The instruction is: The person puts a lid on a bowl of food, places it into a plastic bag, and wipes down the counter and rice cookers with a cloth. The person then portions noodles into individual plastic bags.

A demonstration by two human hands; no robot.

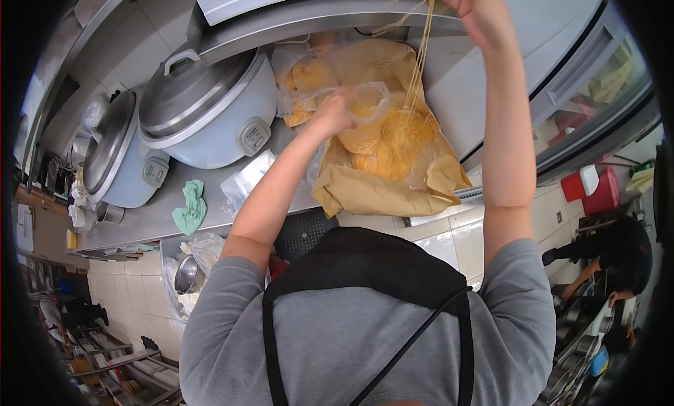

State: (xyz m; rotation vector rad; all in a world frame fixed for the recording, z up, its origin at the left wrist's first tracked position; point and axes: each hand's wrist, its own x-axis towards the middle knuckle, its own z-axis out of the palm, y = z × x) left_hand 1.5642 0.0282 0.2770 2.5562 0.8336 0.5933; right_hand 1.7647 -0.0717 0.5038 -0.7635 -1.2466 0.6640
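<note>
My right hand (472, 11) is raised at the top edge, partly cut off by the frame. Its fingers are closed on long yellow noodles (420, 58) that hang down in thin strands. Below them, more noodles (400, 143) lie heaped in an opened brown paper sack (382, 190). A clear plastic bag (372, 101) stands over the left part of the heap, with its mouth open. My left hand (335, 112), a little blurred, grips the bag's rim.
Two large rice cookers (203, 111) (116, 150) with metal lids stand left on the steel counter (161, 206). A green cloth (189, 208) lies before them. Behind is a white appliance (267, 0). Glass-doored cabinet (569, 111) at right; another person (618, 255) bends at far right.
</note>
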